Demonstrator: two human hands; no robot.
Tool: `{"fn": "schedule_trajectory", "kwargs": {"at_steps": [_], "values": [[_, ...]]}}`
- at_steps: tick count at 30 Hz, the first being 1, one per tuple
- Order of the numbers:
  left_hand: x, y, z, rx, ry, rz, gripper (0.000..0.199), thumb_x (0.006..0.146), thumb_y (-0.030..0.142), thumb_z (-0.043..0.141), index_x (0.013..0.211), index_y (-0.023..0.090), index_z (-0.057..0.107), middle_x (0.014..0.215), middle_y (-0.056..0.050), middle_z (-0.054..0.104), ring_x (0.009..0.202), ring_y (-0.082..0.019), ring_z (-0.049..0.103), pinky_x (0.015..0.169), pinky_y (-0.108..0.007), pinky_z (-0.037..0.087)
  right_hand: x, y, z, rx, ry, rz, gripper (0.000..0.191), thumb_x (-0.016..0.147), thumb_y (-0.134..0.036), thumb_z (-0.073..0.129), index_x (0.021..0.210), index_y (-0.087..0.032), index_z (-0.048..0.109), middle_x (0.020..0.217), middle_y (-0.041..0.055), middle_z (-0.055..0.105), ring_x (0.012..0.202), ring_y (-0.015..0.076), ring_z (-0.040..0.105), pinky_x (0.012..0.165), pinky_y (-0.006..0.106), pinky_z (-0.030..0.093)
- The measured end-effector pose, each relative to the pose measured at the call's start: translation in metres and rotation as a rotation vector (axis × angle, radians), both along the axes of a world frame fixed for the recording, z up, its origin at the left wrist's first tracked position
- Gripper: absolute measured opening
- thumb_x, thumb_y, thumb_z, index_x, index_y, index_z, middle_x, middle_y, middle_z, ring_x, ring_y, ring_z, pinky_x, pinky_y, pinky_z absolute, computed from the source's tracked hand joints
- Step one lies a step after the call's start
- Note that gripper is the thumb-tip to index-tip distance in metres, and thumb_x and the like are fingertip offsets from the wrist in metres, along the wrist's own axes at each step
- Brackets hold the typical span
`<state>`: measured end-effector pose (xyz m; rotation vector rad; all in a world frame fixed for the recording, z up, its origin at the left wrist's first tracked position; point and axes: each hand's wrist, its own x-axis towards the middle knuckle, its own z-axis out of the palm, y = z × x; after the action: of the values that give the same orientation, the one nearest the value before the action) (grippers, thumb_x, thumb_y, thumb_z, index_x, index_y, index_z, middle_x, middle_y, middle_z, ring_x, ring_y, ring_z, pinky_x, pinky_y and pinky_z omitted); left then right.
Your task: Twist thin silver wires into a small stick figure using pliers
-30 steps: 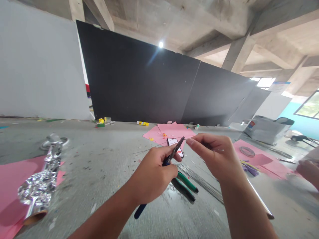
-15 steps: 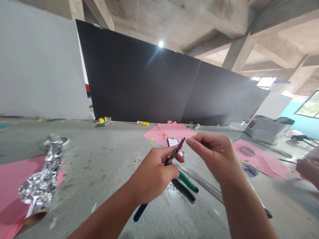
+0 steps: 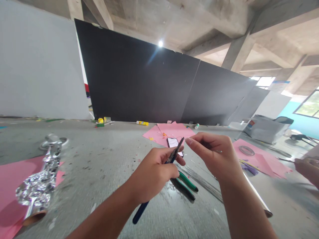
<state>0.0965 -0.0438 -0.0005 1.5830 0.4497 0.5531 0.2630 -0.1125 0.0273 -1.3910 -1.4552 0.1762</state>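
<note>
My left hand (image 3: 157, 171) is closed around long-nose pliers (image 3: 141, 212) with dark blue handles, their slim jaws pointing up and away from me. Just right of the jaw tip, my right hand (image 3: 211, 152) pinches thumb against fingertips; whatever lies in that pinch is too small to make out. Below the hands, another pair of pliers (image 3: 188, 182) with green and black handles lies on the table, its head hidden behind my left hand. A bundle of thin straight wires (image 3: 201, 182) runs beside it. Behind the jaws lies a phone (image 3: 172, 142) with a lit screen.
Pink paper (image 3: 159, 131) lies at the back. On the left, crumpled foil (image 3: 37, 186) surrounds a cardboard tube. Pink sheets with a wire coil (image 3: 246, 150) lie to the right, near another person's hand (image 3: 307, 169). A glue stick (image 3: 142, 123) rests by the black board (image 3: 139, 76).
The pliers' jaws have tilted slightly and a finger of my left hand has shifted. My right hand stays almost where it was, still pinched.
</note>
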Motion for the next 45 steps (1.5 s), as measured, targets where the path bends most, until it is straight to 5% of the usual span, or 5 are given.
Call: {"fn": "schedule_trajectory", "kwargs": {"at_steps": [13,22,36,45], "values": [[0.0,0.0,0.0,0.042,-0.018,-0.006,0.013,0.067,0.019,0.053,0.078,0.018,0.059,0.062,0.002,0.043,0.059,-0.013,0.039,0.057,-0.032,0.028,0.001,0.0,-0.001,-0.011,0.006,0.019,0.02,0.086,-0.032,0.066,0.077,-0.02,0.079,0.064,0.0018,0.069,0.053,0.0098,0.046,0.049,0.027,0.033],[-0.002,-0.002,-0.002,0.124,-0.014,0.001,0.007,0.071,0.017,0.05,0.076,0.019,0.055,0.058,0.005,0.036,0.052,-0.01,0.029,0.051,-0.03,0.021,0.003,-0.001,0.0,0.002,0.044,0.019,0.023,0.086,-0.032,0.066,0.069,-0.019,0.074,0.048,-0.0045,0.044,0.047,0.0079,0.031,0.044,0.026,0.024],[0.002,0.0,-0.01,0.432,-0.028,0.16,0.014,0.075,0.006,0.046,0.075,0.019,0.051,0.064,0.005,0.04,0.058,-0.01,0.034,0.053,-0.027,0.026,0.004,0.008,-0.007,-0.082,0.472,0.265,0.027,0.078,-0.034,0.071,0.057,-0.019,0.066,0.048,-0.004,0.047,0.049,0.0093,0.041,0.048,0.026,0.034],[-0.001,0.0,-0.005,0.514,0.017,0.267,0.014,0.074,0.006,0.045,0.072,0.019,0.049,0.062,0.005,0.041,0.057,-0.01,0.035,0.052,-0.026,0.027,-0.008,0.001,-0.006,0.168,-0.197,-0.057,0.008,0.087,-0.024,0.065,0.088,-0.022,0.073,0.073,0.0008,0.068,0.066,0.0145,0.061,0.062,0.031,0.048]]}}
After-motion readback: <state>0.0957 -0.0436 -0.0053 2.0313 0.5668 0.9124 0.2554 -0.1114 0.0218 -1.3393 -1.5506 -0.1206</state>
